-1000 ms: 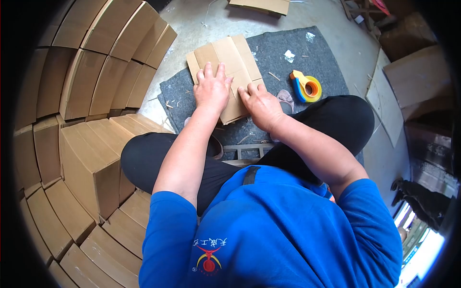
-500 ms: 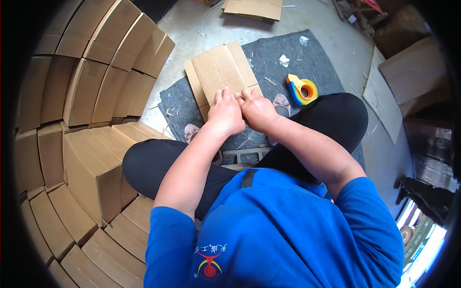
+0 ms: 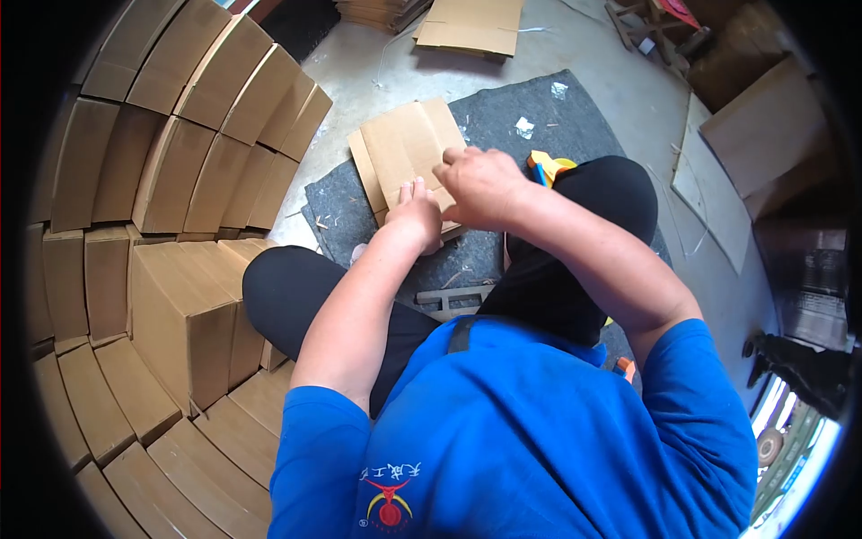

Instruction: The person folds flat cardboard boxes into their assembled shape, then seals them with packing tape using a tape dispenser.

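Two bare hands work at one flattish brown cardboard box with folded flaps (image 3: 404, 148), which lies on one dark grey felt mat (image 3: 503, 108). Near the box are one yellow-and-blue plastic tape dispenser (image 3: 544, 165), partly hidden by the right knee in black cloth (image 3: 615, 198), and two small whitish scraps (image 3: 524, 128). The closed brown cardboard boxes stacked on the left (image 3: 184, 278) number well over a dozen; overlap prevents an exact count.

The box lies mostly beyond the hands. The left hand (image 3: 418, 216) is at its near end, fingers close together and laid on the cardboard; its thumb is hidden. The right hand (image 3: 478, 184) is at the right side, fingers curled; whether it pinches the cardboard, I cannot tell.

The box's long axis runs away from the body, its far end slanting leftward.
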Motion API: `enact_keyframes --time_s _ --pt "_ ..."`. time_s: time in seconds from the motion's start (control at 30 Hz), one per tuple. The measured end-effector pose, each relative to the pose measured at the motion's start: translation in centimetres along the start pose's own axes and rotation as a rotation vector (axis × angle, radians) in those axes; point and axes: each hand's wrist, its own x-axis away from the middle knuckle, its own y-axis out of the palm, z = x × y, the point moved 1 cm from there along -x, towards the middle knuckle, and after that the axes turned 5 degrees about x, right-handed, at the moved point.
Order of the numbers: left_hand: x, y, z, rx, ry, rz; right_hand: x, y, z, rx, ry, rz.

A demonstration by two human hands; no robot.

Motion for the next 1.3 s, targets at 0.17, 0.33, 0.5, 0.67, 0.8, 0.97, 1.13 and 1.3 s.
enact_keyframes --time_s 0.17,0.33,0.5,0.67,0.8,0.97,1.13,1.3 --pt "-3.7 -3.0 -0.9 -0.144 0.064 -0.183 5.0 -9.7 3.2 -0.200 -0.017 0.692" --pt "-4.7 -6.9 -2.5 0.136 0.154 -0.289 5.0 -7.5 9.2 -0.538 0.104 0.749" --pt "-6.2 -9.1 -3.8 0.198 0.256 -0.351 1.6 7.8 21.7 -0.668 0.718 0.620" --pt "-7.3 -9.0 -5.0 0.280 0.291 -0.229 1.1 21.4 24.1 -0.490 1.052 -0.072" --pt "-6.5 -9.6 -3.5 0.174 0.238 -0.157 0.7 26.5 22.5 -0.217 1.062 -0.260" --pt "-6.8 -10.5 -2.4 0.113 0.184 -0.175 -0.4 29.2 23.4 -0.183 1.090 -0.238" --pt "-6.6 -10.0 -3.0 0.164 0.238 -0.093 0.8 27.3 24.8 -0.345 1.059 0.003" --pt "-6.0 -10.3 -2.7 0.174 0.232 0.123 2.9 18.6 22.0 -0.390 0.581 0.422"
